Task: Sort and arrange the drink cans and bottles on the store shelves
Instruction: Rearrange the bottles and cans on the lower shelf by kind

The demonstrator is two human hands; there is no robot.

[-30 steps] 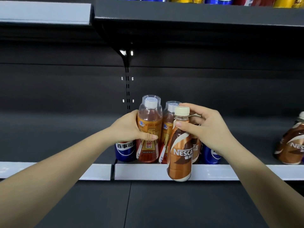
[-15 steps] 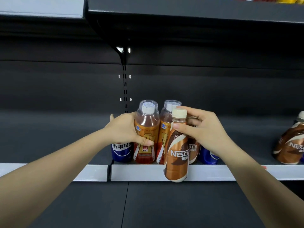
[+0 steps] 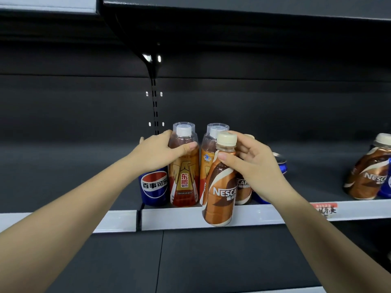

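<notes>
Shelf [image 3: 243, 216] with a pale front strip carries a tight cluster of drinks near its left end, just right of the upright bracket. Left hand [image 3: 156, 154] grips the upper body of an orange-labelled energy drink bottle [image 3: 184, 176] standing upright on the shelf; thumb lies across its front below the clear overcap, fingers curl round the far side. Blue Pepsi can [image 3: 154, 187] stands just to the left of that bottle, touching or nearly so, partly under the left wrist. Second orange bottle [image 3: 208, 157] of the same kind stands just right of the first, mostly hidden. Right hand [image 3: 251, 166] pinches the neck and shoulder of a brown Nescafé bottle [image 3: 220, 191] with a cream cap, thumb at front, fingers behind. That bottle hangs in front of the shelf edge, its base below the level of the strip, slightly tilted, not resting on the shelf. Behind it, another Nescafé bottle [image 3: 243, 187] stands on the shelf, largely covered by the right hand. Blue can [image 3: 280, 163] shows behind the right wrist; cannot tell its brand. Far right, well apart, a third Nescafé bottle [image 3: 368, 176] leans on the shelf. Red price tag [image 3: 324, 209] sits on the strip at right.
</notes>
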